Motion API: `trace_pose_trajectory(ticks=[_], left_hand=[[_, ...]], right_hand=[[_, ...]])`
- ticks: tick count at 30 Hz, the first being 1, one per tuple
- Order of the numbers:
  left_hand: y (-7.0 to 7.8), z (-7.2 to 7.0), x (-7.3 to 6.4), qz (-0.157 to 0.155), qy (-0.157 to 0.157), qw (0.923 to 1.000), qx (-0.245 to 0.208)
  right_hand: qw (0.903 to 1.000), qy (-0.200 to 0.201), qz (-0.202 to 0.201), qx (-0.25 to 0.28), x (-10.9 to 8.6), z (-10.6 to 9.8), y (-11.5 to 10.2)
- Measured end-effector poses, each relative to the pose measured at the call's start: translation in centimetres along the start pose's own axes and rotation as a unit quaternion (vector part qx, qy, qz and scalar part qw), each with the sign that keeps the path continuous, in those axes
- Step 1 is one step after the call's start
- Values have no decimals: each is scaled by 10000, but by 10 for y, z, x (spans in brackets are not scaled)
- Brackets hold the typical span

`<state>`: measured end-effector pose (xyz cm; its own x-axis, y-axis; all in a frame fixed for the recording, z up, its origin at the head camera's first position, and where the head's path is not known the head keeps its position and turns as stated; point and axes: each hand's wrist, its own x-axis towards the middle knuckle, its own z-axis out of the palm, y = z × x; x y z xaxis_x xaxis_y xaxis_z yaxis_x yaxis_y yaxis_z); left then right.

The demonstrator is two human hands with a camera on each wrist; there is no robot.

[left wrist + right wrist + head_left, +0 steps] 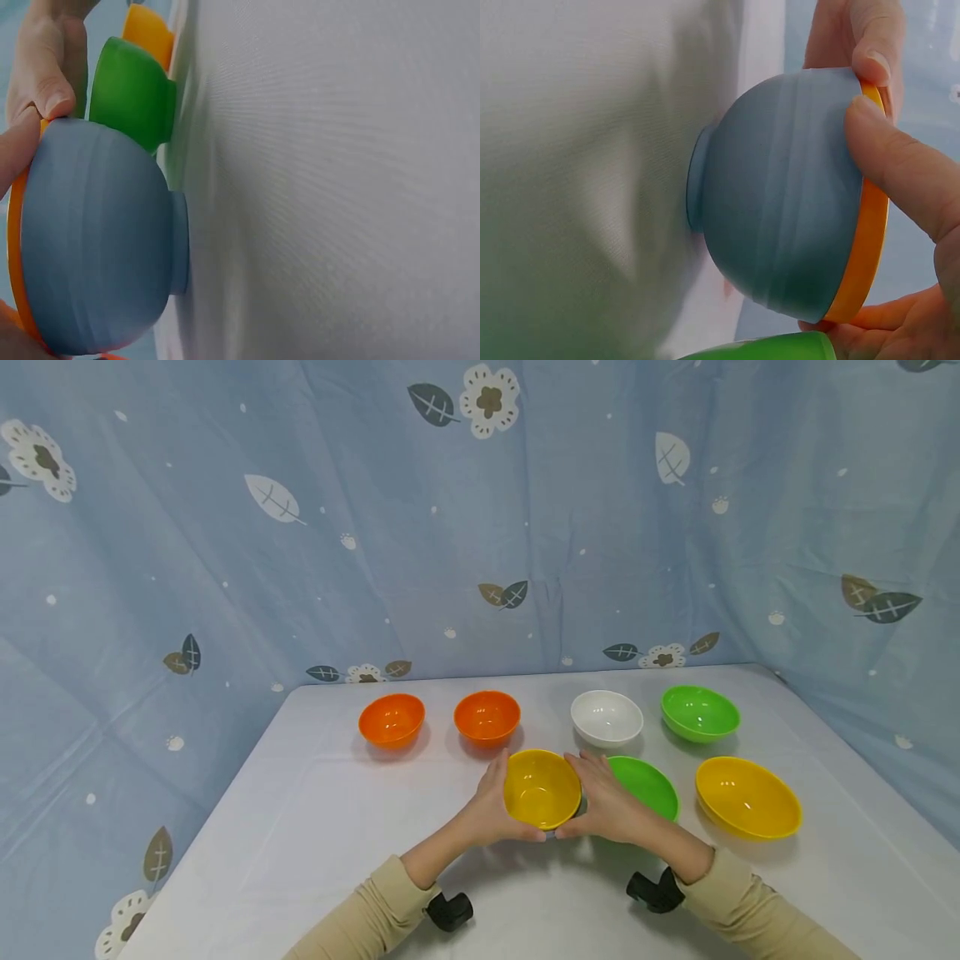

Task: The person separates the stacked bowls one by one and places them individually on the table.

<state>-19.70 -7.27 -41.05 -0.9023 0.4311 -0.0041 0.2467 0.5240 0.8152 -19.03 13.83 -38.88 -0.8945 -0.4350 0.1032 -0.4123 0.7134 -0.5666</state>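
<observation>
At the front middle of the table, a yellow bowl (pixel 542 789) sits nested inside a blue-grey bowl (pixel 97 240). Only the yellow rim shows above the blue-grey wall in both wrist views. My left hand (pixel 491 807) holds the yellow bowl's left side, thumb at the near edge and fingers toward the far edge. On the opposite side, my right hand (pixel 606 802) holds it in the same manner, the two thumbs close together. The blue-grey bowl's foot is at or very near the tablecloth; contact is hard to tell. A green bowl (pixel 647 787) stands partly hidden behind my right hand.
Two orange bowls (pixel 392 721), a white bowl (pixel 607 718) and another green bowl (pixel 700 713) line the back of the white table (pixel 300 827). A larger yellow bowl (pixel 747 797) stands at the right. Behind the table hangs a blue patterned curtain (pixel 420 568).
</observation>
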Motion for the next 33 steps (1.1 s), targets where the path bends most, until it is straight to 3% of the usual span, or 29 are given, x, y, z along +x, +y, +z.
trace_pose_trajectory(ticks=[9,18,33], left_hand=[[2,-3,-1,-10,128,9994,318],[3,-5,-1,184,349,9948,935],[11,-18,-6,344,569,9939,878]], right_hand=[[9998,-61,181,-44,3,0,-3],[9998,-46,190,-24,4,0,-3],[9997,-33,232,25,3,0,-5]])
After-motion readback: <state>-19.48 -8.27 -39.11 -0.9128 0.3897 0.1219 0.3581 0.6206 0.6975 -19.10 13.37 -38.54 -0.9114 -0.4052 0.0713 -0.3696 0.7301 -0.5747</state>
